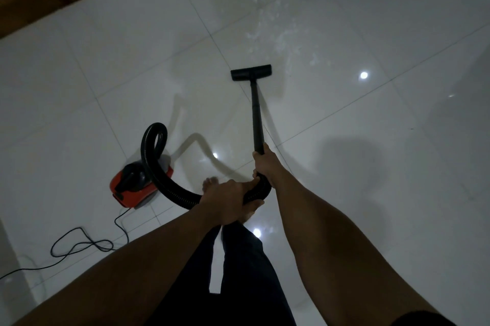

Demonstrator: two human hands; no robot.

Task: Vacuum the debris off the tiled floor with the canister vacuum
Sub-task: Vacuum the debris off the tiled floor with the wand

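The right hand [262,164] grips the black wand [257,118]; the left hand [229,199] is closed around the hose [159,177]. The floor head [251,72] rests on the tiled floor [132,60], debris [278,34] just at 1 o'clock from it. The canister vacuum [138,185] stands at 9 o'clock from the hands.

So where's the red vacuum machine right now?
In the head view the red canister vacuum sits on the tiled floor at lower left, beside the person's left hand, with its black hose looping above it and its cord trailing behind.
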